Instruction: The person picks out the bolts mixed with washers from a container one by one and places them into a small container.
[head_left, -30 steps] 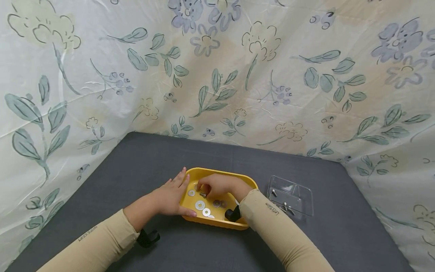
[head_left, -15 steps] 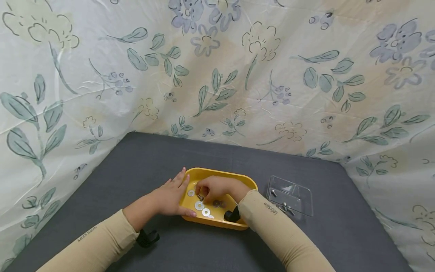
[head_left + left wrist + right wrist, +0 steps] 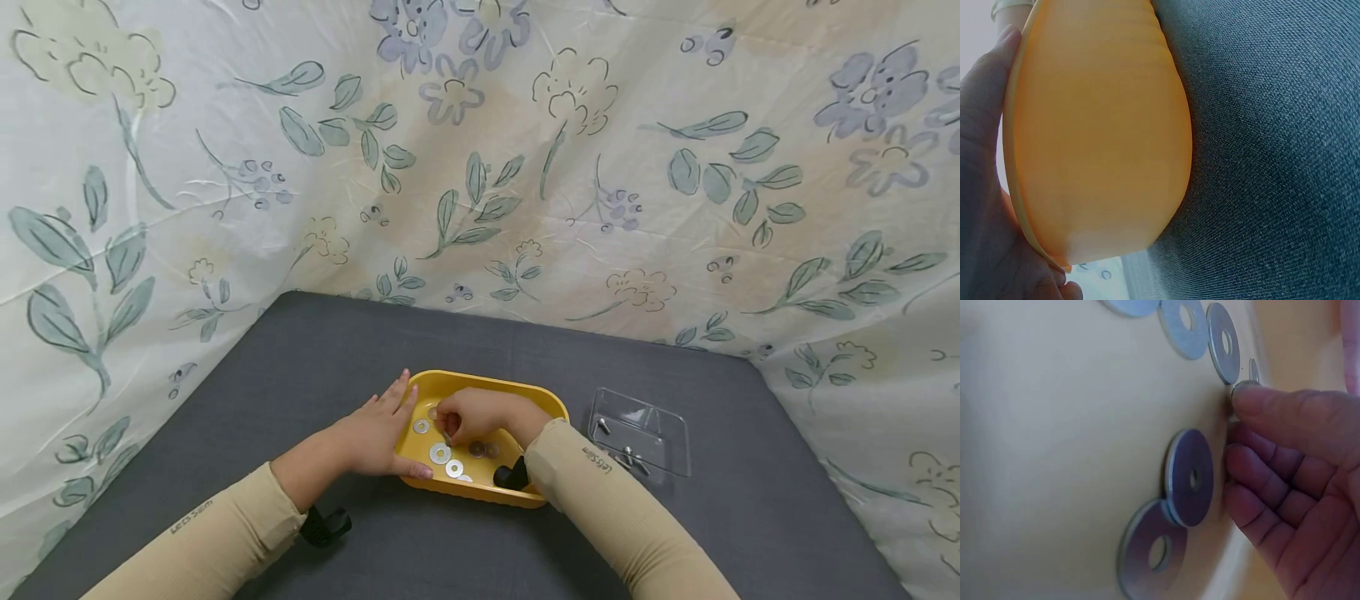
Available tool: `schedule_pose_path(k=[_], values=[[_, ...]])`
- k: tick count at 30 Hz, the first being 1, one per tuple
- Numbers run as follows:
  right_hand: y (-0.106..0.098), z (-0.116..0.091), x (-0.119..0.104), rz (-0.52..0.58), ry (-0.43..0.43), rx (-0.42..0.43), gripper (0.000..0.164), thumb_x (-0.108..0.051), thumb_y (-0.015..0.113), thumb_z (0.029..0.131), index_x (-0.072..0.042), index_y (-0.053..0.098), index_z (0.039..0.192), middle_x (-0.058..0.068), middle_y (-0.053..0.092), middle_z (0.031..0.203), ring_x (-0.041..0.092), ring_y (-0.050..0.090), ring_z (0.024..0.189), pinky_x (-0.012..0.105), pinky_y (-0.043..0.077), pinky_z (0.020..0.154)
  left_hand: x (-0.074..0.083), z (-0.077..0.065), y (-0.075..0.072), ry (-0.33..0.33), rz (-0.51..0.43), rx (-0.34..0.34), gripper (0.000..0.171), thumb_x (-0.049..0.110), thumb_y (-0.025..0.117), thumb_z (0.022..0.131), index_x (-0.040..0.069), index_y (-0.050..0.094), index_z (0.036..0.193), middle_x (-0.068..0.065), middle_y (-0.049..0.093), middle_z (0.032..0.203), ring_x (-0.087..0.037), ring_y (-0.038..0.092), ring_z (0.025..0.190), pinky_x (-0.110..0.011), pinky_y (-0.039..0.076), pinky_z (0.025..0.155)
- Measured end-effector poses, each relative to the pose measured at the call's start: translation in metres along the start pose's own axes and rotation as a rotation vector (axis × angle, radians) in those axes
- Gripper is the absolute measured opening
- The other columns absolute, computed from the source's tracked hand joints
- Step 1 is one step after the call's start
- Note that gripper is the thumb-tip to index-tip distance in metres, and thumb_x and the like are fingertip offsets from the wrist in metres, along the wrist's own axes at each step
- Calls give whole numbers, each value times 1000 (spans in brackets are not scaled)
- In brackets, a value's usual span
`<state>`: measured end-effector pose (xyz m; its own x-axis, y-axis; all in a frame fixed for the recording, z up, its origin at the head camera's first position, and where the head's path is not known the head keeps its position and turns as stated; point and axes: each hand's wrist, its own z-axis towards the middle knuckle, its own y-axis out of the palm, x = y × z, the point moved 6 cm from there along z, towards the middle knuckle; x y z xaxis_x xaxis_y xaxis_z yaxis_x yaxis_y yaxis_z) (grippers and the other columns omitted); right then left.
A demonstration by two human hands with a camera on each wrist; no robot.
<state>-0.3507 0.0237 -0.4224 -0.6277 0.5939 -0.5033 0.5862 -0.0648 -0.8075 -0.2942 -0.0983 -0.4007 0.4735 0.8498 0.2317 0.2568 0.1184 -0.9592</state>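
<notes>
A yellow plastic bin (image 3: 502, 497) stands on the grey cloth, several flat metal washers (image 3: 440, 453) lying on its floor. My left hand (image 3: 371, 437) rests on the bin's left end, fingers straight and spread over the rim, thumb along the near edge. In the left wrist view the bin's outer wall (image 3: 1097, 131) fills the middle. My right hand (image 3: 480, 412) reaches inside the bin and pinches a small metal bolt, mostly hidden by the fingers. The right wrist view shows the thumb and curled fingers (image 3: 1260, 472) beside overlapping washers (image 3: 1191, 478).
A clear plastic tray (image 3: 637, 408) sits right of the bin, with several metal bolts (image 3: 630, 456) in its near part. Floral fabric (image 3: 480, 167) hangs behind and at the sides of the grey cloth surface (image 3: 360, 333).
The right hand has shifted only slightly within the bin. The bolt in its fingers has turned and shows less than before. The left hand has stayed on the bin.
</notes>
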Motion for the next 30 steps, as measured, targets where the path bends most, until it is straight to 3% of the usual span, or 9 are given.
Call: schedule_pose_path(k=[7, 14, 24, 30], values=[[-10, -4, 0, -30, 16, 9, 10, -11, 67, 82, -14, 63, 90, -7, 56, 76, 6, 51, 66, 18, 46, 62, 0, 0, 0, -3, -7, -6, 122, 81, 50, 63, 2, 8, 146, -14, -10, 152, -27, 2, 140, -49, 17, 109], [-27, -15, -9, 3, -34, 38, 13, -12, 66, 84, -9, 64, 96, -7, 58, 79, 6, 53, 70, 19, 46, 66, 0, 2, 0, -15, -2, -8, 124, 83, 49, 61, 2, 8, 146, -14, -10, 152, -26, 2, 140, -49, 17, 108], [-56, -48, -1, 38, -18, 133, 10, -14, 67, 84, -13, 62, 93, -7, 59, 80, 10, 54, 73, 23, 48, 68, 1, 3, -1, -40, 3, -15, 125, 84, 49, 59, 3, 9, 146, -13, -10, 152, -26, 3, 140, -48, 17, 109], [-69, -74, 15, 59, 37, 179, 10, -14, 67, 84, -14, 62, 93, -6, 58, 80, 12, 53, 74, 25, 49, 68, 1, 4, -2, -46, -9, -16, 126, 84, 51, 59, 3, 9, 146, -12, -10, 152, -25, 3, 140, -48, 16, 109]])
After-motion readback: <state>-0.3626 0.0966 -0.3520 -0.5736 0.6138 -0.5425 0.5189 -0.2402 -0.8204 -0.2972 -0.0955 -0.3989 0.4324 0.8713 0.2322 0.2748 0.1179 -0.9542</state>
